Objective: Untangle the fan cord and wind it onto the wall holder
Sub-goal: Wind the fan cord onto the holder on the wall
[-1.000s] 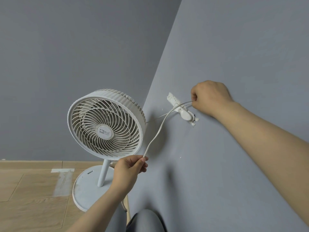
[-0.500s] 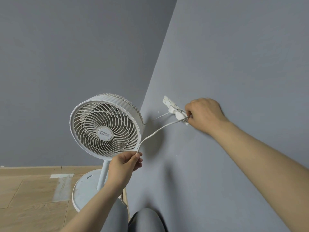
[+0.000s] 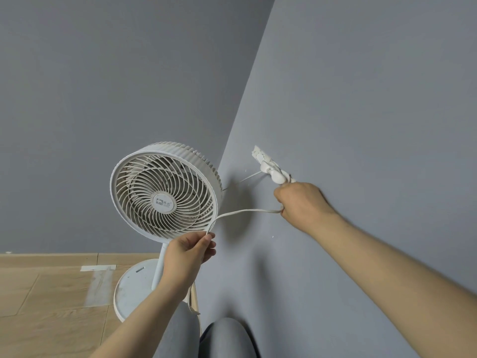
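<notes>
Right hand (image 3: 299,202), arm outstretched, grips the white cord (image 3: 247,211) just below the wall holder (image 3: 271,169); left hand (image 3: 188,251) pinches the same cord near the fan (image 3: 165,192), cord slack between them

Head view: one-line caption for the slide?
Mid-wind: right hand holds the white fan cord just below the wall holder; left hand pinches its slack beside the fan.
</notes>
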`<state>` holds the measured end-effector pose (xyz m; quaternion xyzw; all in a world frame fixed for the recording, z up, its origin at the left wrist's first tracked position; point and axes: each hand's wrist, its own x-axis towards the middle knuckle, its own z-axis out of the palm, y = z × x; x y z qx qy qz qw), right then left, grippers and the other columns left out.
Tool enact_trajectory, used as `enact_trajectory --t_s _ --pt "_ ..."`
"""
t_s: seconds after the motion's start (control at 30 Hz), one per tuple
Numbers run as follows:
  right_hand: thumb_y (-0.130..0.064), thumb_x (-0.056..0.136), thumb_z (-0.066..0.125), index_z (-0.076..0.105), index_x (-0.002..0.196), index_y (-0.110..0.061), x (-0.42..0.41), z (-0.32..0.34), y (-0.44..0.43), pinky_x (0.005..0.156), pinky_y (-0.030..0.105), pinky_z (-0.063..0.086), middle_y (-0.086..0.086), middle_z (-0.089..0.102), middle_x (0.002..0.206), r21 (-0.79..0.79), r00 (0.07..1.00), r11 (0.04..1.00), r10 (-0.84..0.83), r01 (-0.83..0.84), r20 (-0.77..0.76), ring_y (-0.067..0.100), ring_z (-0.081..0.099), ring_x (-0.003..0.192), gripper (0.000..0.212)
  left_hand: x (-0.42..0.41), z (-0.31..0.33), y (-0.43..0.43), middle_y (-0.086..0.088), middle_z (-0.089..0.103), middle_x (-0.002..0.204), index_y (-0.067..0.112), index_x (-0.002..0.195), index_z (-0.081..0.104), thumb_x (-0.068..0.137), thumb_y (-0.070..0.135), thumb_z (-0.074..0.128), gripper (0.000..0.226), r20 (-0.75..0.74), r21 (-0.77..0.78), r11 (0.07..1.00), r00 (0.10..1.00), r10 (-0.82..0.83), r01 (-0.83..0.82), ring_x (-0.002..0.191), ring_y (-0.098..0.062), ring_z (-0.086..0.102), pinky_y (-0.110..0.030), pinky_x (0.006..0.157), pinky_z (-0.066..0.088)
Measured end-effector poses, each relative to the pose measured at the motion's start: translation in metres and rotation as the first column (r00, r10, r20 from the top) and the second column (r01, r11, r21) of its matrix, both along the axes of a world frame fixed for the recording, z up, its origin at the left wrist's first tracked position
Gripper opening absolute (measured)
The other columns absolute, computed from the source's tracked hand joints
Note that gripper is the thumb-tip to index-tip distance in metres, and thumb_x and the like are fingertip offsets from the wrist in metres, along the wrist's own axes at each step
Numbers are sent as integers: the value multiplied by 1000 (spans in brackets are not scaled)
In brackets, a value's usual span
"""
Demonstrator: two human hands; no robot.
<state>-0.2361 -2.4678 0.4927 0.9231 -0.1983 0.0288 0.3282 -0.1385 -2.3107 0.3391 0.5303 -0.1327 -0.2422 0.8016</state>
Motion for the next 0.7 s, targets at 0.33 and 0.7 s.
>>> enact_trajectory --t_s 0.33,0.7 --pt "-10 90 50 38 71 -14 13 -25 -12 63 31 33 9 62 107 46 1000 999 20 -20 12 32 62 96 23 2 -8 4 -12 66 72 2 87 72 90 6 59 14 -16 55 998 999 34 -34 64 -21 62 -21 65 56" --pt "-7 90 50 27 63 -14 32 -59 -25 62 30 32 10 60 95 115 999 993 29 -32 31 31 63 93 36 8 -30 6 -4 65 64 0 83 71 89 8 61 14 15 113 993 1000 -26 24 61 -14 59 -16 63 52"
